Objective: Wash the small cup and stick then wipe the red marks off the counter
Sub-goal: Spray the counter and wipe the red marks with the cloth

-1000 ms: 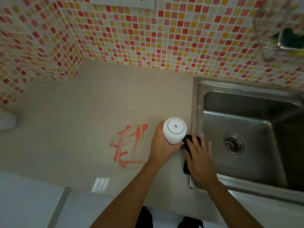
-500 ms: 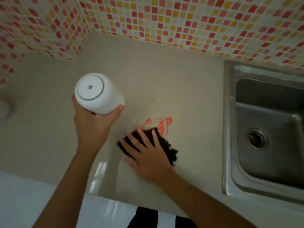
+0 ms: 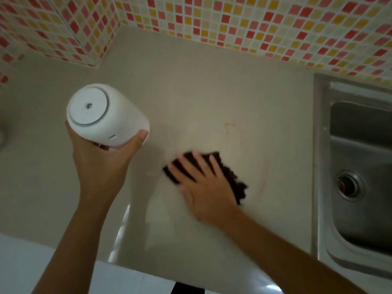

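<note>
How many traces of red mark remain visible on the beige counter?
2 faint traces: a small red dash behind the dark cloth, and a pale red arc between the cloth and the steel sink. The cloth and right hand may hide more.

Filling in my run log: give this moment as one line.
step: wiping counter | right hand: flat on dark cloth | left hand: holds white container aloft | red marks: faint traces
</note>
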### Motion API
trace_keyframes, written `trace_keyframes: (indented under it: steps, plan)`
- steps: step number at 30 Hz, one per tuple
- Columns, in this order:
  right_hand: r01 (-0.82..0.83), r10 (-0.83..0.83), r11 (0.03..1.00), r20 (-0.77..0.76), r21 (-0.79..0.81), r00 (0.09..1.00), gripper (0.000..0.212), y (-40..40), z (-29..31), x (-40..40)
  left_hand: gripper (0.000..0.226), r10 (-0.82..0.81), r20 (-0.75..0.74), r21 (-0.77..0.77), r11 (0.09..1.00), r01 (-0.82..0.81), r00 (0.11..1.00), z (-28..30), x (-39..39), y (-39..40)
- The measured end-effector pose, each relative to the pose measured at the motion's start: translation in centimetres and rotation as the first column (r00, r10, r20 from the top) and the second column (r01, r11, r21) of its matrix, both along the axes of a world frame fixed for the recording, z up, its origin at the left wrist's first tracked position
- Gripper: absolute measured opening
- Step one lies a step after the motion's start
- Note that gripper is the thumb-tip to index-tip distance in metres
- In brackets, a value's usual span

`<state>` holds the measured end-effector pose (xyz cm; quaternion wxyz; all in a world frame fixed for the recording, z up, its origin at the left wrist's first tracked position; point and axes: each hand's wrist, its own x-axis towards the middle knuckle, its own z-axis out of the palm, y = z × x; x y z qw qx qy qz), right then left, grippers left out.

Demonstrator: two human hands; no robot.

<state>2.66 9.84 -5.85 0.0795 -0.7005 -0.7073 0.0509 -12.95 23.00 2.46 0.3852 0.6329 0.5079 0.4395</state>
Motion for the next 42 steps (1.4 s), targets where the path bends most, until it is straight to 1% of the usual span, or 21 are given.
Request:
trace_keyframes:
  steps: [3, 6, 8, 11, 14, 15, 17, 19, 21, 23, 24, 26, 28, 29, 31, 32, 34, 36, 37, 39, 42]
  plan:
    - [0.284, -0.284, 0.959, 0.060, 0.012, 0.957, 0.048, 9.2, 0.0, 8.9, 0.096, -0.002, 0.008, 0.007, 1.000, 0.002, 1.000, 0.0, -0.3, 0.4]
    - [0.396, -0.396, 0.918, -0.008, 0.006, 0.918, 0.049, 8.8, -0.6, 9.5, 0.091, 0.011, 0.025, -0.001, 1.000, -0.011, 1.000, 0.2, -0.6, 0.5]
    - [0.274, -0.275, 0.961, 0.014, 0.030, 0.961, 0.053, 3.3, -0.3, 3.7, 0.090, 0.029, 0.026, 0.011, 0.999, -0.030, 0.999, 0.5, -0.5, 0.8]
    - [-0.138, 0.138, 0.989, -0.001, -0.044, 0.990, 0.060, -6.2, 0.5, -5.7, 0.091, 0.014, -0.004, 0.008, 1.000, -0.014, 1.000, 0.9, -0.3, 1.6]
    - [-0.266, 0.266, 0.964, -0.012, 0.000, 0.964, 0.055, -2.5, 0.2, -2.6, 0.094, -0.041, -0.033, 0.013, 0.999, 0.041, 0.999, 0.8, 0.5, 2.2]
    - [-0.249, 0.248, 0.968, 0.044, 0.019, 0.968, 0.053, 0.9, 0.0, -0.3, 0.096, -0.051, -0.029, 0.016, 0.999, 0.052, 0.998, 0.7, 0.9, 2.2]
    - [-0.057, 0.057, 0.998, 0.084, -0.004, 0.995, 0.052, 8.8, 0.0, 5.5, 0.095, -0.054, -0.009, 0.022, 0.998, 0.054, 0.999, 0.6, 1.7, 2.1]
    - [0.204, -0.203, 0.979, 0.015, -0.013, 0.979, 0.050, 14.6, 0.1, 10.6, 0.091, -0.054, 0.020, 0.020, 0.998, 0.053, 0.998, 0.6, 2.4, 2.2]
    - [0.320, -0.321, 0.947, -0.059, -0.033, 0.945, 0.049, 15.9, -0.2, 10.5, 0.092, -0.046, 0.049, 0.023, 0.999, 0.045, 0.998, 0.8, 3.3, 2.8]
    - [0.207, -0.205, 0.977, -0.039, 0.056, 0.978, 0.048, 12.0, -0.2, 6.2, 0.093, -0.039, 0.059, 0.038, 0.999, 0.036, 0.998, 1.0, 4.2, 3.7]
    - [0.059, -0.057, 0.995, -0.021, 0.083, 0.998, 0.048, 8.5, -0.2, 3.6, 0.093, -0.034, 0.061, 0.042, 0.999, 0.032, 0.998, 1.1, 4.5, 4.0]
    - [-0.224, 0.224, 0.975, -0.049, 0.008, 0.973, 0.047, 0.7, -0.1, -0.8, 0.091, -0.035, 0.074, 0.043, 0.999, 0.032, 0.997, 1.0, 5.3, 4.5]
    - [-0.336, 0.333, 0.942, -0.100, -0.022, 0.938, 0.046, -1.7, 0.0, 0.1, 0.089, -0.054, 0.067, 0.039, 0.998, 0.051, 0.996, 0.9, 5.9, 4.4]
    - [-0.344, 0.342, 0.939, -0.065, -0.008, 0.937, 0.046, -0.1, 0.1, 2.3, 0.088, -0.063, 0.062, 0.035, 0.998, 0.061, 0.996, 0.8, 6.3, 4.3]
    - [-0.214, 0.209, 0.976, 0.101, 0.043, 0.973, 0.050, 5.8, 0.1, 7.7, 0.089, -0.084, 0.050, 0.024, 0.996, 0.083, 0.995, 0.7, 6.6, 4.3]
    - [-0.048, 0.046, 0.999, 0.113, 0.014, 0.992, 0.052, 9.2, 0.3, 10.9, 0.089, -0.091, 0.038, 0.025, 0.996, 0.090, 0.995, 0.6, 6.6, 4.3]
    - [0.303, -0.302, 0.952, 0.028, -0.028, 0.953, 0.049, 13.6, 0.5, 17.8, 0.092, -0.117, 0.016, 0.019, 0.993, 0.117, 0.993, 0.4, 6.3, 4.3]
    - [0.475, -0.477, 0.879, -0.055, -0.044, 0.877, 0.049, 13.7, 0.4, 19.9, 0.095, -0.144, -0.003, 0.009, 0.990, 0.144, 0.990, 0.2, 5.7, 4.6]
    - [0.489, -0.490, 0.872, -0.047, -0.022, 0.871, 0.049, 12.1, 0.0, 18.7, 0.096, -0.153, -0.013, 0.011, 0.988, 0.153, 0.988, 0.2, 5.5, 5.0]
    - [0.406, -0.407, 0.913, 0.031, 0.038, 0.913, 0.050, 6.1, 0.1, 13.6, 0.098, -0.163, -0.022, 0.013, 0.986, 0.164, 0.986, 0.3, 5.3, 5.9]
    - [0.282, -0.281, 0.958, 0.017, -0.054, 0.959, 0.051, -4.3, 0.4, 5.4, 0.095, -0.145, -0.010, 0.013, 0.989, 0.146, 0.989, 0.7, 5.8, 7.1]
